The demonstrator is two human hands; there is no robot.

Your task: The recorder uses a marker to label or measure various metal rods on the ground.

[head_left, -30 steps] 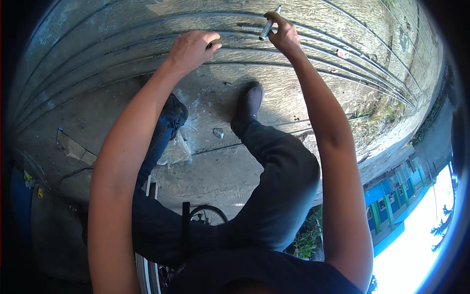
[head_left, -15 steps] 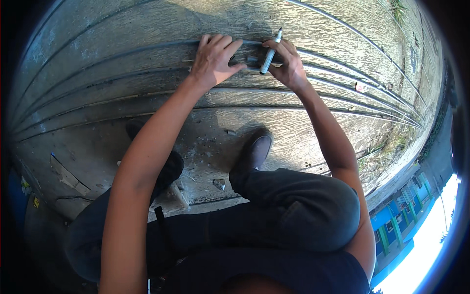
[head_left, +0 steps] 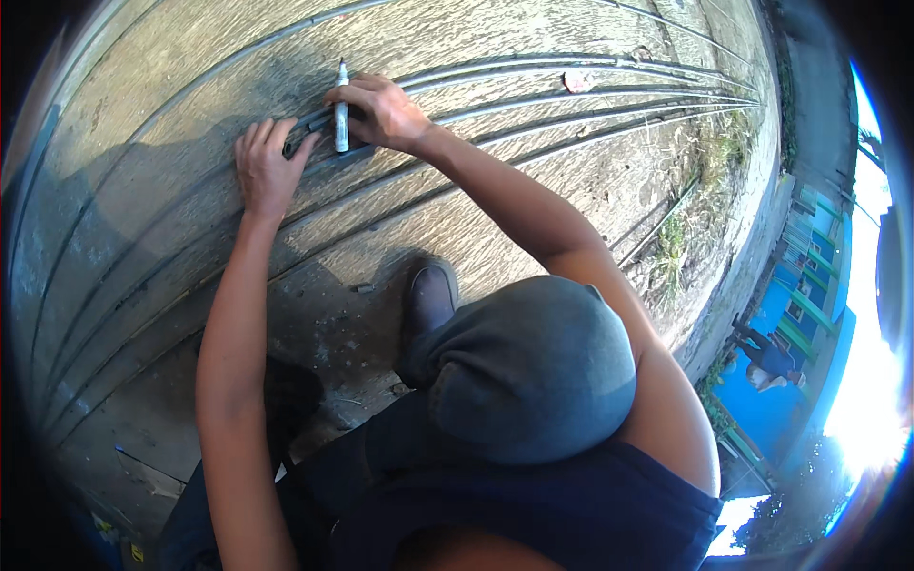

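Observation:
A white marker (head_left: 342,119) with a narrow dark end stands across the fingers of my right hand (head_left: 388,112), which is closed around it. That hand also rests on the long thin metal rods (head_left: 495,107) lying across the ground. To its left, my left hand (head_left: 267,167) lies on the rods with its thumb apart from its fingers. Something small and dark shows between that thumb and forefinger, too shaded to name. Between the two hands the rods run on, partly covered by my fingers.
More rods (head_left: 228,62) curve across the rough concrete ground (head_left: 533,190). My shoe (head_left: 428,295) and bent knee (head_left: 533,371) are on the near side. Grass (head_left: 674,252) grows along the right edge. Beyond it, a person (head_left: 769,357) is by a blue building (head_left: 757,404).
The view has turned and shifted, so my hands and the rods sit farther left in it. The marker stays in my right hand and now points more upright. A person has come into view.

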